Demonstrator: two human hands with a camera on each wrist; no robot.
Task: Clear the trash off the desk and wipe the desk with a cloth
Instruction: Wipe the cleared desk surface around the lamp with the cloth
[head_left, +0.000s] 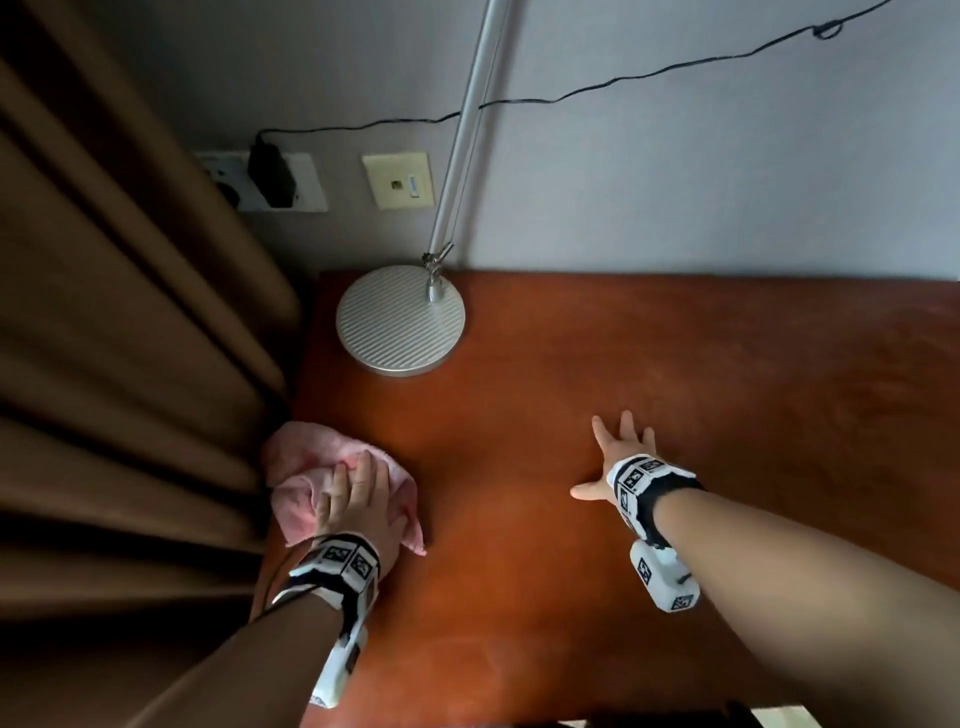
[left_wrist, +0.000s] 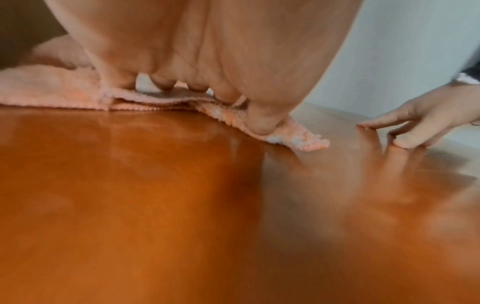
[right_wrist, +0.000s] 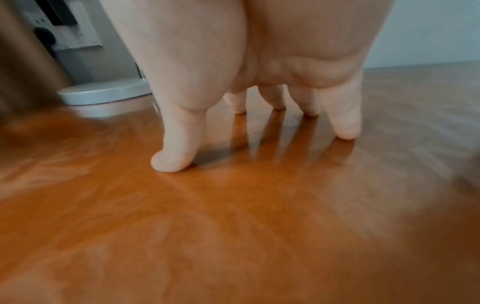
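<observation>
A crumpled pink cloth (head_left: 301, 452) lies at the left edge of the reddish-brown desk (head_left: 675, 389), beside the curtain. My left hand (head_left: 358, 499) sits on top of it, fingers curled into its folds. In the left wrist view the fingertips (left_wrist: 161, 86) and thumb press the pink cloth (left_wrist: 52, 88) down on the desk (left_wrist: 130, 205). My right hand (head_left: 621, 452) rests flat on the bare desk, fingers spread, holding nothing. In the right wrist view its fingertips (right_wrist: 345, 131) touch the wood (right_wrist: 233, 226). No trash shows on the desk.
A round silver lamp base (head_left: 400, 319) stands at the desk's back left, its pole (head_left: 467, 130) leaning up the wall. A brown curtain (head_left: 104, 364) hangs along the left. A black adapter (head_left: 270, 176) sits in a wall socket, its cable running right.
</observation>
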